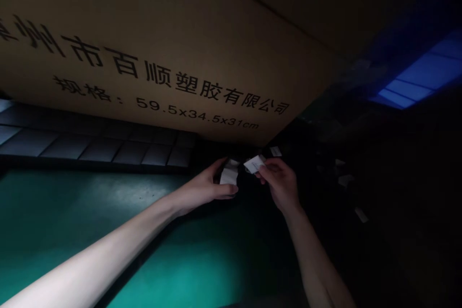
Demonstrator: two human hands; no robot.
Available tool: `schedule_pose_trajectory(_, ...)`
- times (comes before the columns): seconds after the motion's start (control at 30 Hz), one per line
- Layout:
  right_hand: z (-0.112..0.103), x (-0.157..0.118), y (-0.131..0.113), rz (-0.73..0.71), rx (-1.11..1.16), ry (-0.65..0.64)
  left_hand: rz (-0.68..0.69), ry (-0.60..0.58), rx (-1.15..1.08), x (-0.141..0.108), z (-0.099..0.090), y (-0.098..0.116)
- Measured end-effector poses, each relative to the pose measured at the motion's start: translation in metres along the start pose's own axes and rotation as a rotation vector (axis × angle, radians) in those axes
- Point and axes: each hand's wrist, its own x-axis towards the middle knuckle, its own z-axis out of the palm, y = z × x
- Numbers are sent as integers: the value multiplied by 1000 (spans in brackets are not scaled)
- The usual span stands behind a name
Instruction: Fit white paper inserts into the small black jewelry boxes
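My left hand (216, 184) is closed around a small white box-shaped piece (229, 173), with the thumb along its near side. Just to the right, my right hand (279, 178) pinches a small white card (254, 164) that bears faint dark print. The card and the white piece are close together but apart. Behind my right hand lies another small white piece (275, 151). Deep shadow hides the surface below both hands.
A large cardboard box (173, 33) with black printed characters stands right behind my hands. Rows of dark square boxes (101, 148) line its foot at left. The green tabletop (187, 260) lies in front. White scraps (361, 215) are scattered at right in the dark.
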Motion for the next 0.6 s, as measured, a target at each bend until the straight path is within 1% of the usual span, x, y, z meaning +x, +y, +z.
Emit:
schedule_pose_trajectory(0.13,6,-3,-1,-26,72,-41,34,0,88,0,-2,-1)
schedule_pose_trajectory(0.33,4,-5,-5,-43,17,-115,19,3,64,1,-3,-1)
schedule_pose_trajectory(0.4,4,-5,-5,-87,-34,-81,24,3,65,1,-3,-2)
schedule_pose_trajectory(0.5,6,-7,-7,-166,-149,33,25,-4,64,1,-4,-3)
schedule_pose_trajectory(0.6,13,-11,-6,-284,-265,119,37,2,87,0,-3,-1)
